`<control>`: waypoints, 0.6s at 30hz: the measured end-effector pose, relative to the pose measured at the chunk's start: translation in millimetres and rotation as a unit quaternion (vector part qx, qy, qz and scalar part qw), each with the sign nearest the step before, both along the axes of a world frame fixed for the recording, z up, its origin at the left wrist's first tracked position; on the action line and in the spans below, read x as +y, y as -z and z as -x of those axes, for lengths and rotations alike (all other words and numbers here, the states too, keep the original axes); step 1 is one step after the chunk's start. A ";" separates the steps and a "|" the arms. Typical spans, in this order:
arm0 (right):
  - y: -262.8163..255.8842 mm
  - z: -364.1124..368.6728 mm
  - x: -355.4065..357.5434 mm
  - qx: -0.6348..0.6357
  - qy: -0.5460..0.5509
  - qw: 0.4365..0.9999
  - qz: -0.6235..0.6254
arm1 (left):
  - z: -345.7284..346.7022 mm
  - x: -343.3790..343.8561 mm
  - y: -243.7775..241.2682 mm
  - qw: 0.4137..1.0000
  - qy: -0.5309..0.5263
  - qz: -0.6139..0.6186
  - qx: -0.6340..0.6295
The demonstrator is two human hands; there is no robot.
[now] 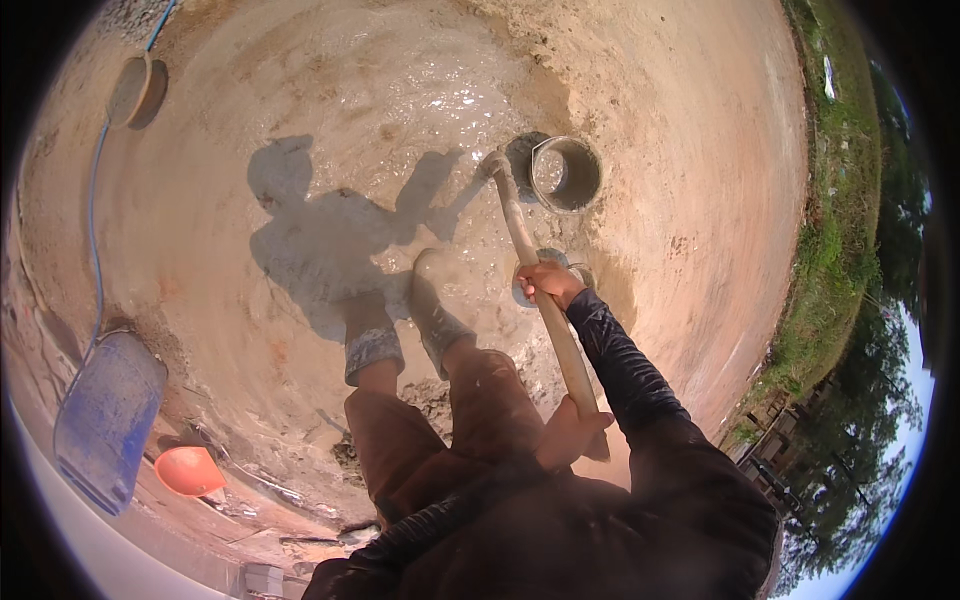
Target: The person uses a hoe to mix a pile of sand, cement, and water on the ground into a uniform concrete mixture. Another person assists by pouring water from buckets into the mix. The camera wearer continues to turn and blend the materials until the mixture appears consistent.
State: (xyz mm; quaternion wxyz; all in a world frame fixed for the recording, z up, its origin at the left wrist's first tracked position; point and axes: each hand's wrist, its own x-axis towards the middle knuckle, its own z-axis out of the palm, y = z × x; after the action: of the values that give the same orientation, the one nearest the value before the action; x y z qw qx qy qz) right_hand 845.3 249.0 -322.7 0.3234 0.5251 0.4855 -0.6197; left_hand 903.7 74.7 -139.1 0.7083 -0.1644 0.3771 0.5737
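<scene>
Wet grey mortar or mud spreads over the ground before me, and my boots stand in it. Both hands grip the long wooden handle of what looks like a hoe. My right hand is wrapped around the middle of the handle. Lower down, near its butt end by my thigh, my left hand holds on. The tool's head rests at the mud; its blade cannot be made out. Just right of it stands a dark bucket. Another container is partly hidden behind my right hand.
A blue hose runs along the left, past a round shallow pan or sieve. A muddy blue tub or barrow tray lies lower left, near an orange scoop-shaped object. Grass borders the right side.
</scene>
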 end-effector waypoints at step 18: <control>161.8 8.5 9.6 0.050 0.543 0.834 -0.081 | 89.8 -100.7 321.1 0.616 0.386 0.194 0.658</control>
State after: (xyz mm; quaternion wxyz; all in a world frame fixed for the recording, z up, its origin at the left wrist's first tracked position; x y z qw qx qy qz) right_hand 836.9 258.6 -484.5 -0.1334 0.6972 0.1863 -0.6793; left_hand 813.9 -26.0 -460.2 0.3779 0.2845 0.8735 0.1149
